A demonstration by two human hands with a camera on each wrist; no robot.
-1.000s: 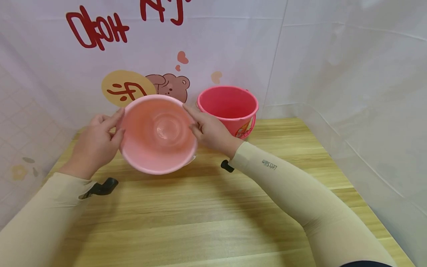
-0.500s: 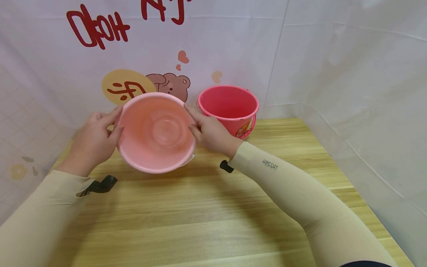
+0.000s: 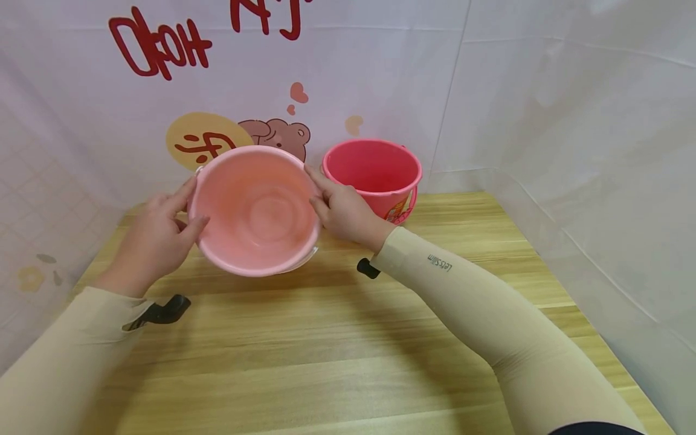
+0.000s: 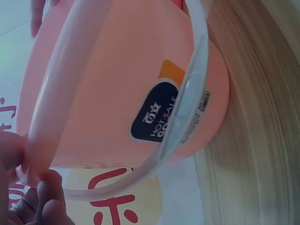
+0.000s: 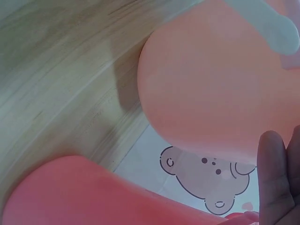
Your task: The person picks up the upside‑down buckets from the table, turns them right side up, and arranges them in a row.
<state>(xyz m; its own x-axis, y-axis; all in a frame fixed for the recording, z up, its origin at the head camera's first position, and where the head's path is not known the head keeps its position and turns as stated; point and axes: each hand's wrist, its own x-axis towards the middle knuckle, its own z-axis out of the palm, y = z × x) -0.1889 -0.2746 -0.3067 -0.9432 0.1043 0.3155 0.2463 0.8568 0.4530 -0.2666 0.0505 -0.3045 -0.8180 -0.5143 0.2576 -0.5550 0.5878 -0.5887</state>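
Note:
A light pink bucket (image 3: 255, 211) is tilted so its mouth faces me in the head view. Its white handle (image 4: 187, 89) hangs loose across the outer wall, over a dark label (image 4: 152, 112). At the left rim, my left hand (image 3: 157, 235) grips the bucket, thumb over the edge and fingers outside. My right hand (image 3: 348, 211) holds the opposite rim; in the right wrist view its fingers (image 5: 274, 178) lie along the outer wall. The bucket's base is hidden in the head view.
A darker pink bucket (image 3: 372, 166) stands upright behind my right hand at the back of the wooden table (image 3: 326, 350). White printed sheets (image 3: 380, 72) hang behind and at both sides. Black wrist mounts (image 3: 168, 309) stick out under both sleeves.
The light pink bucket has risen slightly and turned a little, so its left handle joint now shows. My left thumb reaches farther over the rim. The darker bucket stays put.

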